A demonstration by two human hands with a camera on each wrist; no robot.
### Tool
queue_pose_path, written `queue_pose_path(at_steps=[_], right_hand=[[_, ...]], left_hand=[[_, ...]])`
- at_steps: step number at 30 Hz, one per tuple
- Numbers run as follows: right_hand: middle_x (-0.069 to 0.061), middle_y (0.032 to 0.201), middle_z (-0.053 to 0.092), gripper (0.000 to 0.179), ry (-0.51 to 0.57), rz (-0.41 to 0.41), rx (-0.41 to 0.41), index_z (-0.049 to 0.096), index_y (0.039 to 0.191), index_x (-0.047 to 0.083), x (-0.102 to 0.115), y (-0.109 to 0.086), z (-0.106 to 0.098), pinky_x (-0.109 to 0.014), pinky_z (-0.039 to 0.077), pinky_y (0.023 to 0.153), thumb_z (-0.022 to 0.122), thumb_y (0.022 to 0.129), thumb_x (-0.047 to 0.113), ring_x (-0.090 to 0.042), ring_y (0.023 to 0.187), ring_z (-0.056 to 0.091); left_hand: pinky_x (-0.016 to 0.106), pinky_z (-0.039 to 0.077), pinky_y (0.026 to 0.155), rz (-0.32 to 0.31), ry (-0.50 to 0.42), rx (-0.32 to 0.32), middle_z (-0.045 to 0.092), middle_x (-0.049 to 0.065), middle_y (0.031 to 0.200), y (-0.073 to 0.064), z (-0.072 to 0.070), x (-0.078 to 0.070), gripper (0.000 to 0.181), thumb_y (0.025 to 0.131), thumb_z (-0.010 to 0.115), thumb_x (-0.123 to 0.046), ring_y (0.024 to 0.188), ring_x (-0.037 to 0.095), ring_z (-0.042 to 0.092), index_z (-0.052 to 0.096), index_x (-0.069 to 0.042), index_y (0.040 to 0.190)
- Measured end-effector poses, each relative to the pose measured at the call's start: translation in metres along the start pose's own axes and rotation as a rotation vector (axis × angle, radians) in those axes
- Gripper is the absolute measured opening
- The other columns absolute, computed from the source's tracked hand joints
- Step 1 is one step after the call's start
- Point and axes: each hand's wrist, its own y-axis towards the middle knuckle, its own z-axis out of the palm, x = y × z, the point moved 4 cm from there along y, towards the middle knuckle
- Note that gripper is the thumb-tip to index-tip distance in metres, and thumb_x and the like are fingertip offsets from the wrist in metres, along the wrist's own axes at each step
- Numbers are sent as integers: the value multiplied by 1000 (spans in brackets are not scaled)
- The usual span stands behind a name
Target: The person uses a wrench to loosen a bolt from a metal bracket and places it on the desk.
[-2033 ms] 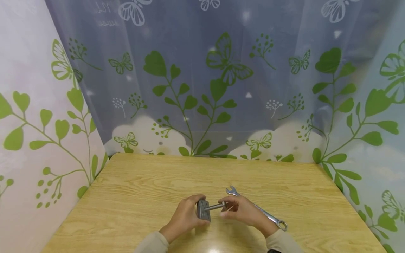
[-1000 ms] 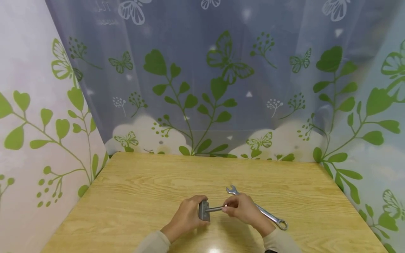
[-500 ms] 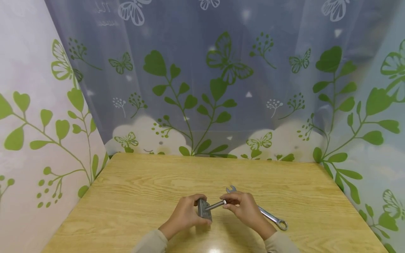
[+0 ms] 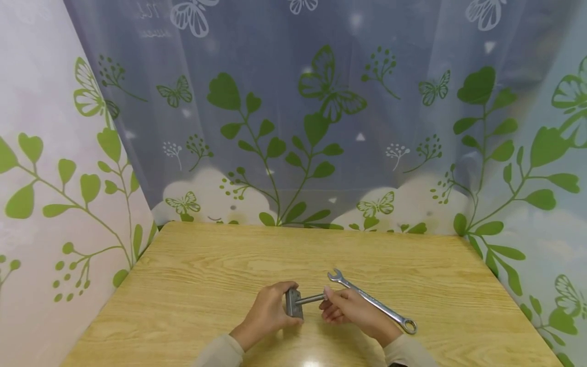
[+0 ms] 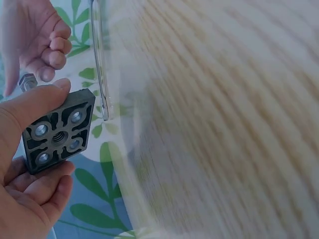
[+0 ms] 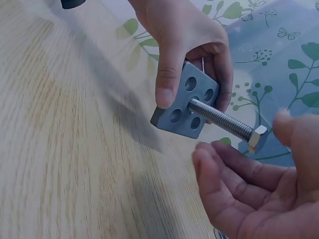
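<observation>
My left hand grips a square grey metal plate by opposite edges, thumb on one side and fingers on the other. The plate has four-sided form with round recesses, and in the left wrist view its back shows a threaded centre hole. From the plate's middle sticks out a long hex bolt, its head pointing toward my right hand. That hand is beside the bolt head, loosely bent fingers below it and thumb raised apart from it, with nothing held. Both hands are above the wooden table.
A combination wrench lies slanted on the wooden table, just beyond and right of my right hand. Curtains printed with leaves and butterflies stand behind and at both sides of the table.
My right hand's fingers have come off the bolt head and turned palm-up beside it. The left hand keeps its grip on the plate, tilting it slightly. The wrench has stayed put.
</observation>
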Motion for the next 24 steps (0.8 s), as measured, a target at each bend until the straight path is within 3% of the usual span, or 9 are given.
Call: queue_pose_path(at_steps=[4, 13, 20, 24], right_hand=[[-4, 78, 63, 67, 40, 50, -37, 63, 93, -6, -1, 2, 1, -25, 57, 65, 34, 100, 53, -10, 68, 60], [2, 67, 57, 48, 36, 62, -46, 60, 78, 7, 2, 1, 2, -17, 44, 51, 45, 99, 48, -6, 57, 51], [-1, 71, 59, 42, -113, -71, -66, 64, 93, -5, 7, 1, -3, -25, 50, 57, 54, 98, 36, -11, 63, 54], [-3, 82, 64, 29, -263, -192, -108, 67, 107, 1, 11, 0, -7, -32, 57, 66, 64, 93, 26, -15, 74, 60]], left_hand=[[32, 57, 86, 16, 37, 4, 69, 12, 110, 0, 0, -1, 68, 56, 92, -19, 94, 22, 67, 63, 1, 115], [27, 58, 81, 24, 51, 6, 68, 13, 111, 1, 0, -3, 69, 57, 93, -17, 93, 22, 68, 62, 1, 116], [30, 58, 82, 8, 50, 7, 68, 13, 111, 0, -1, -1, 70, 56, 93, -19, 93, 22, 67, 63, 0, 116], [31, 58, 82, 4, 49, 6, 68, 12, 111, -1, -1, 0, 70, 56, 93, -20, 92, 22, 67, 63, 0, 116]])
